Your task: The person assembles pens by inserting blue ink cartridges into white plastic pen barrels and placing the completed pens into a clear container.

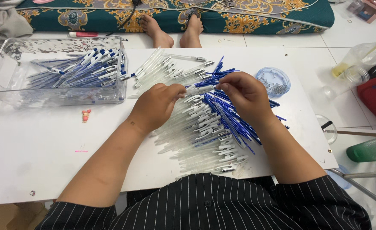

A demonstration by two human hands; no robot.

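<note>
Pen [198,88] lies crosswise between hands.

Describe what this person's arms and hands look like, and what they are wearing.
Both forearms are bare from above the elbow down. The short black sleeves with thin white pinstripes belong to a buttoned top. The left hand and right hand wear no gloves, rings or watch. A small dark mark sits near the left wrist.

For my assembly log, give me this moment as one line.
left hand: holds pen barrel | right hand: pinches its other end | below: pile of pen parts | left: clear bin of finished pens
</note>
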